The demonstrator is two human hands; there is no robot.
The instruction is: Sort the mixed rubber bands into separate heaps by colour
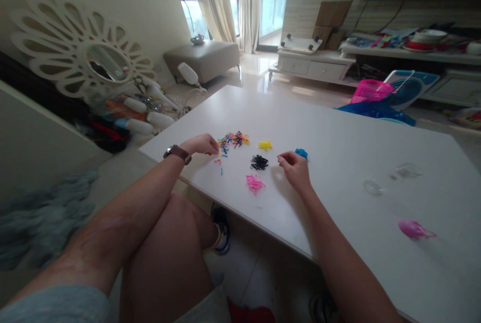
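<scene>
Yellow, black, pink and blue piles of small, thin pieces lie apart on a white table [338, 137]: yellow pile [265, 145] far, black pile [259, 163] between, pink pile [255, 184] near, blue pile [301, 154] right. Left of them spreads a tangled mixed pile [237, 139]. Picking pieces out by colour seems in hand; the next move probably calls for a light pinch. The left hand [206, 144] curls at the mixed pile's edge; I cannot tell whether its fingertips meet. The right hand [295, 166], beside the blue pile, has thumb and fingertips together; any piece held is too small to tell.

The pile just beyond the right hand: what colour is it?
Blue; the pile shows best in the head view.
</scene>
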